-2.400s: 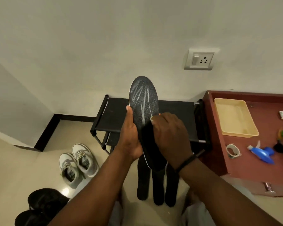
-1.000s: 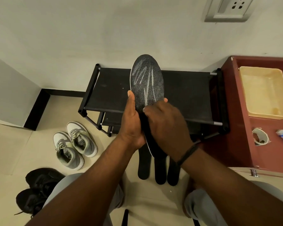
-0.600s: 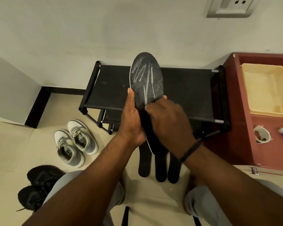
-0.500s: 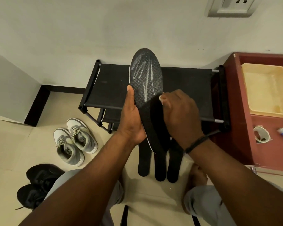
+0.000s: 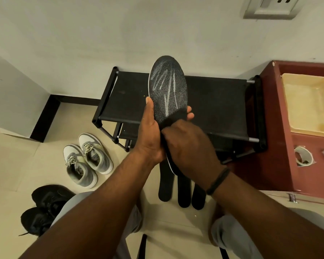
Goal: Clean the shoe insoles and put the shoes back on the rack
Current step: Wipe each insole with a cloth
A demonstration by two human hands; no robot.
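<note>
I'm gripping the insole [image 5: 167,92] in my left hand [image 5: 150,135] while my right hand [image 5: 190,146], back from the edge, is rubbing a dark cloth [image 5: 173,118] over it, streaks still there.

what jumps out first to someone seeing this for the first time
A dark insole streaked with pale marks, held upright at centre by the left hand while the right hand covers its lower half. Behind it stands a black shoe rack; grey sneakers sit on the floor to the left.
</note>
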